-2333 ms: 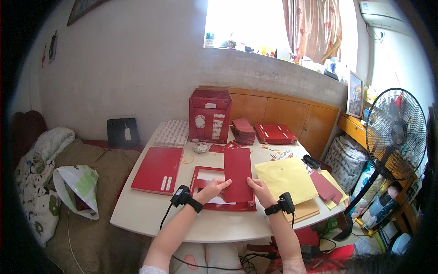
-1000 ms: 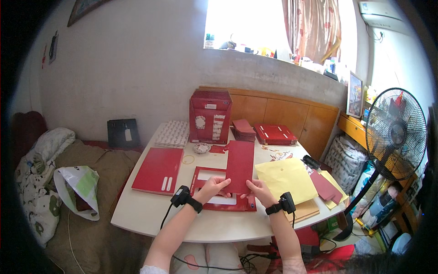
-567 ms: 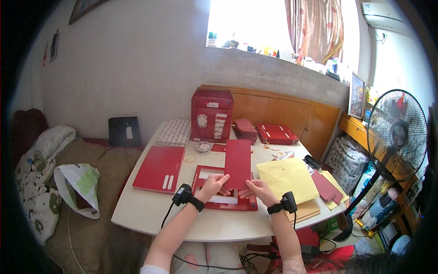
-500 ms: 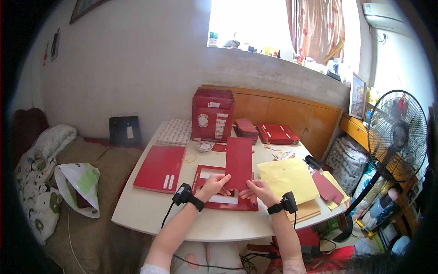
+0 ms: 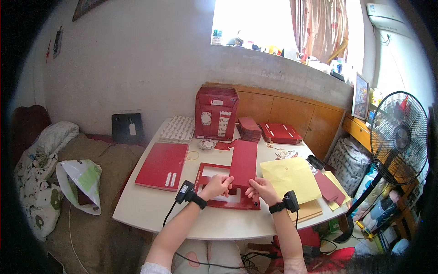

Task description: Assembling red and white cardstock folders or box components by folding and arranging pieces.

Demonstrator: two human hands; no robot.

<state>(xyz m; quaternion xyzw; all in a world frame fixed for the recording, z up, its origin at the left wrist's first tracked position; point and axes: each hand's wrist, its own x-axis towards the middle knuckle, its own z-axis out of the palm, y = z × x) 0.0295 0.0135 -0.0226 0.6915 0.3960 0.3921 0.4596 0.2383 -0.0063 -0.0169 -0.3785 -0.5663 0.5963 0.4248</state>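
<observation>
A: What is way over on the left?
B: A bag (image 5: 82, 182) with green on it, lying on a brown couch (image 5: 98, 219). A black bag (image 5: 127, 128) leans on the wall behind.

A: And on the white table (image 5: 146, 208)?
B: First a flat red folder (image 5: 163, 159). Behind it is a patterned box (image 5: 178, 129).

A: Where is the left hand (image 5: 216, 186)?
B: It is in the middle, near the front edge. Its fingers pinch the bottom left corner of a red card (image 5: 243, 162).

A: What is under the card?
B: A red sheet (image 5: 214, 172) with holes cut in it. It lies flat, and the card stands on top of it, reaching away toward the tall red box (image 5: 216, 112) at the back.

A: And the right hand (image 5: 260, 190)?
B: It is just beside the left one. It grips the card's bottom right corner. So both hands are clamped on the same card.

A: What is to the right?
B: A yellow envelope (image 5: 290, 177), touching the right wrist. Then some dark red pieces (image 5: 329, 187). Far right is a big fan (image 5: 398, 137) on the floor.
</observation>
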